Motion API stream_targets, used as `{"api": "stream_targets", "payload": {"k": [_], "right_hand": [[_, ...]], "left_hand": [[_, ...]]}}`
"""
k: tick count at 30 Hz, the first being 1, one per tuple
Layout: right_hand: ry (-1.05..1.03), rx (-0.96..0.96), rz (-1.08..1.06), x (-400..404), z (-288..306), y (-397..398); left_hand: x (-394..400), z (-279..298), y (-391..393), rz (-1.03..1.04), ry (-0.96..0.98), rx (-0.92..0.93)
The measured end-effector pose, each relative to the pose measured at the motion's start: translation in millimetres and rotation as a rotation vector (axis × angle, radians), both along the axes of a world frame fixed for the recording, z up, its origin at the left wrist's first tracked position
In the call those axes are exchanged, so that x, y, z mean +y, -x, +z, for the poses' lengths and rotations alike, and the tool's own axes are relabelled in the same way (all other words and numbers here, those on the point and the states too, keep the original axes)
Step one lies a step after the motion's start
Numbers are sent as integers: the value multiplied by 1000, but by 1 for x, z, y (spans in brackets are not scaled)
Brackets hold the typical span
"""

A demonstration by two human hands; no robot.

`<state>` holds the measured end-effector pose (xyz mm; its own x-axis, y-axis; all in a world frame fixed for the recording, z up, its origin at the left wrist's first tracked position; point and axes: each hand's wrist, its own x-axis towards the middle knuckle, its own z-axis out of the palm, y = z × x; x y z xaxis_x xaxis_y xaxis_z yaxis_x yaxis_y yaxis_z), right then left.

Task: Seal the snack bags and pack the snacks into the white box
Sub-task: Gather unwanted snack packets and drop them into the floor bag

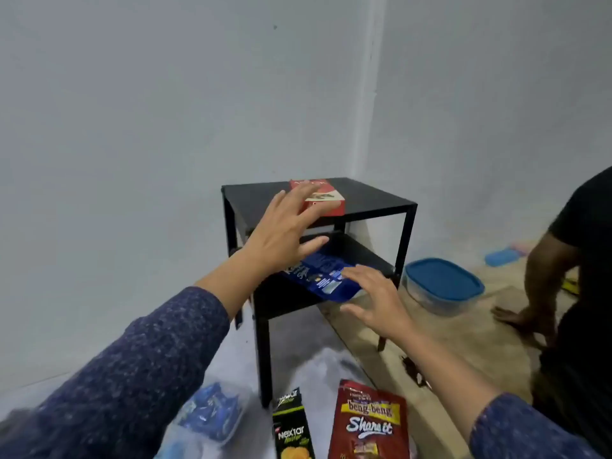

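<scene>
Two snack bags, the red bag (369, 422) and the black pack (293, 429), lie on the floor, not yet packed. No white box is identifiable. A blue pack (323, 276) rests on the worktop's (371, 193) lower shelf (288, 299); a red carton (326, 198) sits on top. Left hand (284, 226) and right hand (377, 299) hover near them, fingers spread, holding nothing. Judgement: packing has barely begun.

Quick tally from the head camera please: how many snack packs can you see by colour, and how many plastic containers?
Red snack packs: 2, the red box on the table top and the beng-beng pouch on the floor
Blue snack packs: 1, the blue pack on the lower shelf
Black snack packs: 1, the Nextar box
Plastic containers: 2, blue-lidded tub, clear tub of blue wrappers
Total: 6
</scene>
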<state>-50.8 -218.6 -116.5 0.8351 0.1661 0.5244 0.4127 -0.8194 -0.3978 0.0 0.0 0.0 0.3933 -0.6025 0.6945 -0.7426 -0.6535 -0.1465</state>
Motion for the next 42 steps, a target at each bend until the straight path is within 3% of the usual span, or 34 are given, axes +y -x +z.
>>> {"api": "stream_targets", "payload": {"k": [8,15,24,32,42], "right_hand": [[-99,139,211,-18,-13,-41],[-262,241,323,-12,-20,-51],[-243,263,269,-6,-19,-48],[-164,-55,230,11,1,0],[-166,-167,258,85,57,129]], "left_hand": [[-35,3,-20,254,-44,176],[-38,5,-28,241,20,220],[-38,5,-11,238,117,220],[-9,17,41,195,141,119],[72,45,177,173,175,56]]}}
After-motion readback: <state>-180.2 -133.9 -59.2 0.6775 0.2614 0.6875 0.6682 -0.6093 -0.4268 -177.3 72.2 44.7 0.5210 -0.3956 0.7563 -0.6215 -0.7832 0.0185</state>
